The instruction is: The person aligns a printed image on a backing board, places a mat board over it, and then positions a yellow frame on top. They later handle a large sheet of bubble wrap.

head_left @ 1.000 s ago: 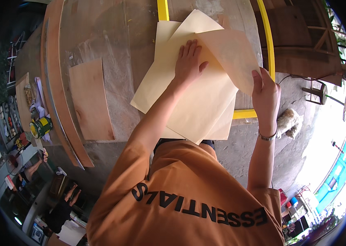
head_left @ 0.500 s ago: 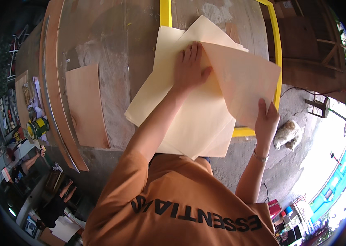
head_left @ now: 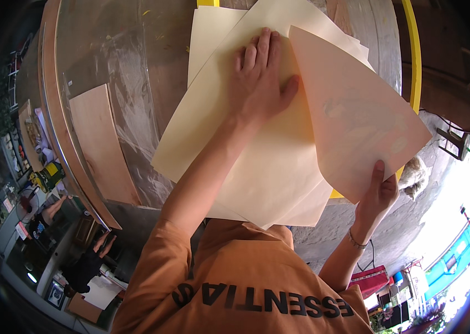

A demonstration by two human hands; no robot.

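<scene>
A fanned stack of large cream paper sheets point(head_left: 235, 150) lies on the worktable, its corners turned different ways. My left hand point(head_left: 260, 78) rests flat on the stack with its fingers stretched out. To the right, my right hand point(head_left: 379, 195) pinches the near right corner of one sheet point(head_left: 357, 117), thumb on top. That sheet is raised and bent back from the stack, and its underside edge curves beside my left thumb. Faint smudgy marks show on its face. The fingers under the corner are partly hidden.
A yellow strip point(head_left: 414, 55) runs along the table's right side. On the left are a thin wooden board point(head_left: 101, 145) and a long curved-looking wooden edge point(head_left: 57, 111). A light furry animal point(head_left: 414, 177) is on the floor at right. Other people are at far left.
My right hand has moved right and nearer me with the sheet's corner, so more of the sheet is lifted. My left hand stays flat on the stack. The view has shifted closer.
</scene>
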